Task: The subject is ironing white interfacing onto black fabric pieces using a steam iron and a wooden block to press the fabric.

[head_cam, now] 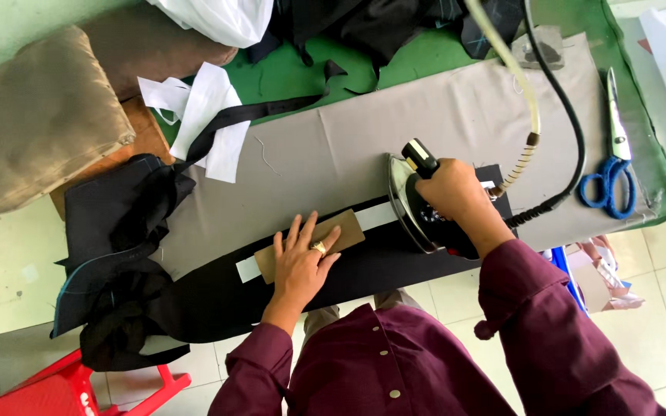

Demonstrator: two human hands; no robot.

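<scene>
The iron (418, 202) looked heavy and hard, with a slick metal sole, best taken by its dark handle on top, clear of the hot plate. The right hand (450, 189) was closed round that handle, and the iron stood on the black cloth (395, 258) at the near edge of the grey pad (395, 127). A black cord (572, 115) and a pale hose (512, 69) ran from its rear across the pad. Left of the iron, the left hand (302, 258) lay flat, fingers spread, pressing a brown card (341, 231) on a white strip (375, 216); it gripped nothing. The cloth seemed soft, limp and light, apt to slide unless pinned. Blue scissors (610, 181) lay right of the iron.
</scene>
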